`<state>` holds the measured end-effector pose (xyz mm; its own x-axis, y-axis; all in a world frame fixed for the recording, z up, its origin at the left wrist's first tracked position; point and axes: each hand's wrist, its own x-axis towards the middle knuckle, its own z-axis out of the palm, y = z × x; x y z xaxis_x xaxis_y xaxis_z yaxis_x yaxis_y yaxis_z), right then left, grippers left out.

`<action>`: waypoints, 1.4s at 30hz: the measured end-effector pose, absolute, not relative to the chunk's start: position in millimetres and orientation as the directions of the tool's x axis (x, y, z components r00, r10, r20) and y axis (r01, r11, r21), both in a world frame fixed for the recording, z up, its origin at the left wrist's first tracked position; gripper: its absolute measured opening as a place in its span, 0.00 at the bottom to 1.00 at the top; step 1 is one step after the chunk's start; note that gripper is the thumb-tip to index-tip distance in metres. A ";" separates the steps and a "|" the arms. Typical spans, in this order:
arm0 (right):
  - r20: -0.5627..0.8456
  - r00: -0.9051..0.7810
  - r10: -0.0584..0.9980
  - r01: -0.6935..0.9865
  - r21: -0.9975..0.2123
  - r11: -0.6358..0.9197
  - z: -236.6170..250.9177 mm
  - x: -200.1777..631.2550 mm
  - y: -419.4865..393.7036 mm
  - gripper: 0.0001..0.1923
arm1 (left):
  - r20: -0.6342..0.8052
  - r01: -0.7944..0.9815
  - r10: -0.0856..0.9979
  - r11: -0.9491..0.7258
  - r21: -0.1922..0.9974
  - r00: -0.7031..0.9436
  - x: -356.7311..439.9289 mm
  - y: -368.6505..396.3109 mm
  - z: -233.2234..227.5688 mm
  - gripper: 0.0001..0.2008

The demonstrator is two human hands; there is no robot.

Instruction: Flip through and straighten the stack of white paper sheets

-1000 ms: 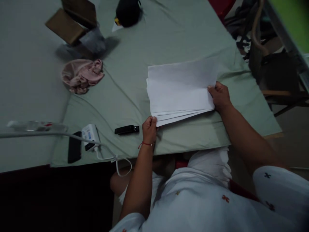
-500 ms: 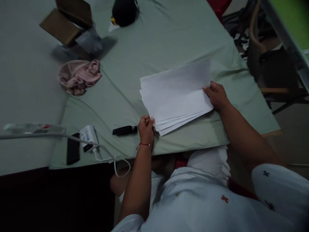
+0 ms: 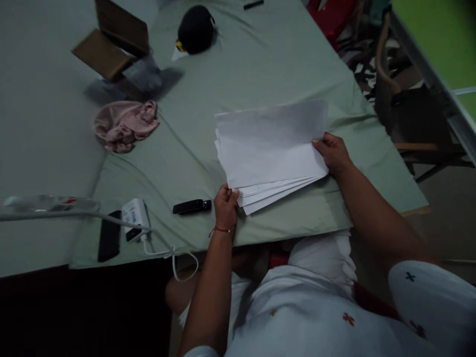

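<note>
- The left hand (image 3: 225,202) pinched the near left corner of the stack of white paper (image 3: 269,151); the right hand (image 3: 333,152) gripped its right edge, the top sheets lifted and bent.
- The stack rested near the front edge of the green cloth (image 3: 260,59), its lower sheets fanned out; a loose pinch could let them slide off toward the lap.
- The black stapler (image 3: 191,206) lay just beside the left hand, where a sideways sweep might knock it.
- Farther off sat a pink cloth (image 3: 124,124), a cardboard box (image 3: 107,44) and a black cap (image 3: 195,29), well apart from the paper.
</note>
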<state>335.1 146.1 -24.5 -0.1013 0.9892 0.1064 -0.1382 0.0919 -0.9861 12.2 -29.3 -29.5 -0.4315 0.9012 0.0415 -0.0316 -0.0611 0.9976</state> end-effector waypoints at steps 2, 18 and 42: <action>0.091 -0.091 0.992 -0.142 -0.987 0.077 -24.8 334.6 146.3 0.24 | 0.034 -0.021 0.914 -0.046 0.999 -0.403 11.4 -29.3 -31.4 0.24; 0.077 -0.104 0.992 -0.086 -0.994 0.068 -21.2 334.4 141.8 0.24 | 0.100 0.163 0.857 -0.019 0.986 -0.505 10.2 -27.6 -30.1 0.26; 0.086 -0.055 0.995 -0.140 -0.987 0.077 -24.0 335.2 145.6 0.24 | 0.076 0.010 0.934 -0.078 0.997 -0.349 16.0 -28.8 -20.8 0.25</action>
